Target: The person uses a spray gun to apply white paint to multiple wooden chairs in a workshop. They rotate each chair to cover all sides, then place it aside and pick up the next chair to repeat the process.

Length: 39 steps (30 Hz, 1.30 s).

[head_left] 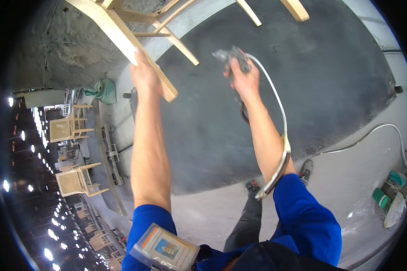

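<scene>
A pale unpainted wooden chair (pixel 106 22) is tilted at the upper left, its legs reaching over the dark table. My left hand (pixel 145 77) grips one thick leg of it, close to the leg's free end. To the right, clear of the chair, my right hand (pixel 246 81) is wrapped round a grey metal spray gun (pixel 236 58), blurred by motion. From the gun a white hose (pixel 276 90) curves down along my right forearm. The gun's trigger and the fingertips around it cannot be made out.
A wide dark grey tabletop (pixel 267 126) lies below my hands. A green cloth (pixel 103 90) is at its left. Further left stand wooden chairs (pixel 72 182). At the lower right are a crate (pixel 395 203) with green items and a hose (pixel 371 133) along the floor.
</scene>
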{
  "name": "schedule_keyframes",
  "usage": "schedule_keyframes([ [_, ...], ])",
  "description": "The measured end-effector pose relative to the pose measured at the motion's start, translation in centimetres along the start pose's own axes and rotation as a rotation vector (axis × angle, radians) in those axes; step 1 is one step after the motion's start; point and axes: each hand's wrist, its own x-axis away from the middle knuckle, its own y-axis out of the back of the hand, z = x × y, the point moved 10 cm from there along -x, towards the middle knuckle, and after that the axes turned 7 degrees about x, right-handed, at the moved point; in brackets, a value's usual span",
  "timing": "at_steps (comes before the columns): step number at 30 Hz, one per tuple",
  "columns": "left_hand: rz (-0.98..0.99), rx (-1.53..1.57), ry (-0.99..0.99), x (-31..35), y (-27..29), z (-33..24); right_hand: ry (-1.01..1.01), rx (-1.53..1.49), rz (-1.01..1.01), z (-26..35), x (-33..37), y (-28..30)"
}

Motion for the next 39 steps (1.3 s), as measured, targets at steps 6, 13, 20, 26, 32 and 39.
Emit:
schedule_keyframes([
  [6, 0.030, -0.100, 0.143, -6.2, -1.8, -2.6, 0.204, 0.138, -0.109, 4.2, -10.4, -8.9],
  [13, 0.071, -0.078, 0.137, -7.4, -3.0, -2.8, 0.111, 0.265, -0.174, -0.1, -9.4, -7.5],
  [20, 0.088, -0.047, 0.102, -8.2, -4.8, -3.5, -0.202, 0.157, -0.269, -4.3, 2.6, 3.2],
  [26, 0.103, -0.367, -0.080, -5.2, -5.5, -5.7, -0.182, 0.169, -0.336, -1.2, 2.4, 4.5],
  [32, 0.017, -0.506, -0.155, -7.4, -6.1, -8.4, -0.054, 0.055, -0.104, 5.4, -1.9, -2.6],
  [39, 0.081, -0.441, -0.189, -8.6, -7.6, -7.0, 0.230, -0.282, 0.052, 13.6, 0.0, -2.4],
])
